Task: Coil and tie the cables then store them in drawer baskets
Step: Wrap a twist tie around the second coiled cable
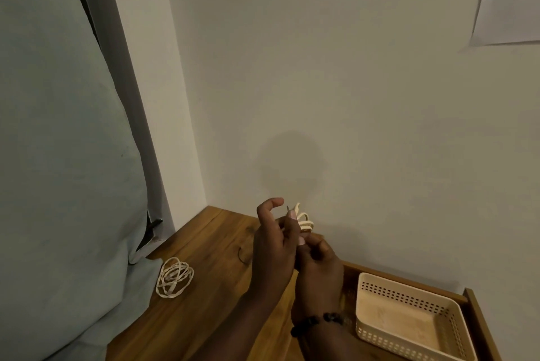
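Both hands pinch a small cream cable bundle up in front of the wall.

The cream cable bundle (304, 222) sticks out just past the fingertips, its loops fanning right; the left hand (273, 246) closes thumb and fingers on it with the index finger curled free above, and the right hand (320, 264) grips it from below, a dark bead bracelet (314, 322) at the wrist. Left of the fingers, a coiled white cable (174, 277) lies on the wooden tabletop (204, 243). Right of them, a perforated cream basket (409, 321) sits in the open drawer (479, 319).
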